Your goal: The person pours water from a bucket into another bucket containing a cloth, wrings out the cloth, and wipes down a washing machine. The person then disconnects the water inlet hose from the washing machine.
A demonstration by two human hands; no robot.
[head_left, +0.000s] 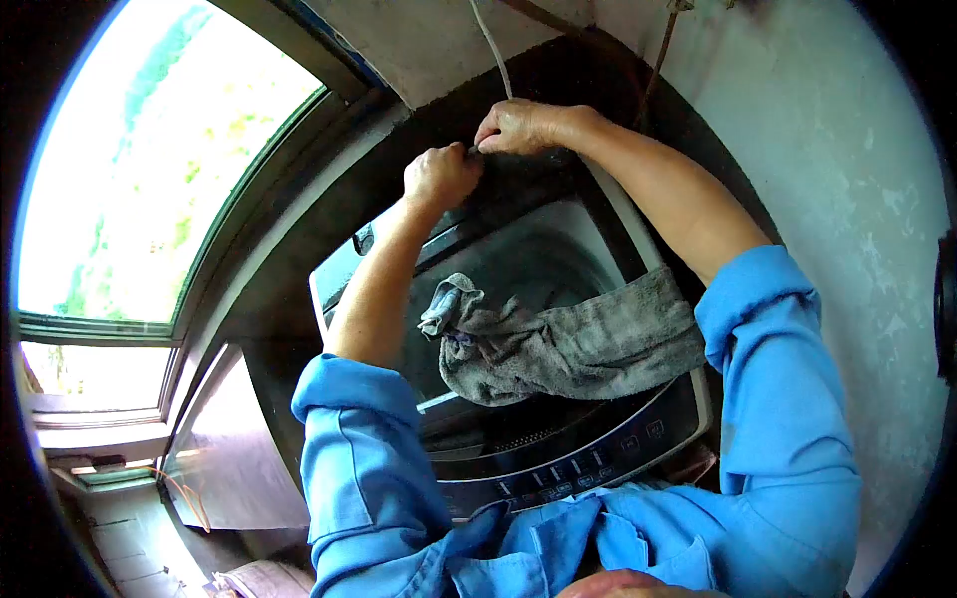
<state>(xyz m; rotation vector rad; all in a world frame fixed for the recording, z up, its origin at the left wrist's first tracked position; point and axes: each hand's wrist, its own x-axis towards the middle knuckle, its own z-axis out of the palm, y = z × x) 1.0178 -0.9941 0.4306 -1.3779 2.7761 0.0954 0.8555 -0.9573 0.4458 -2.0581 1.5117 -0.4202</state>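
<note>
Both hands up at the far edge of the top-load washing machine (598, 204), upper middle of frame. Step in hand, my read: fine fingertip work on a small dark piece (473, 150) between them. Can't identify the part; fingers cover most of it.

Left hand (442, 177): fingers curled in, nearly a fist, thumb side toward the piece. Looks clamped on its near end, no visible gap. Right hand (518, 128): comes in from the right, thumb and fingers drawn together in a pinch at the other side of the piece. Tips of the two hands almost meet; can't tell if they touch.

Any move from this pose calls for a steady two-handed pinch, with small finger motion rather than arm travel. Grip area is dark, so contact detail is limited.

White cord (490, 40) runs down from the top edge to just beside the right hand. Can't tell if it connects to the piece.

Gray towel (598, 344) lies bunched and twisted across the washer, center to right of frame, below the hands. Neither hand is on it. Its right end reaches the washer's right rim. Control panel (563, 478) sits below it, lower middle. Blue sleeves (374, 468) rolled up around the elbows, well apart from the pinch.
</note>
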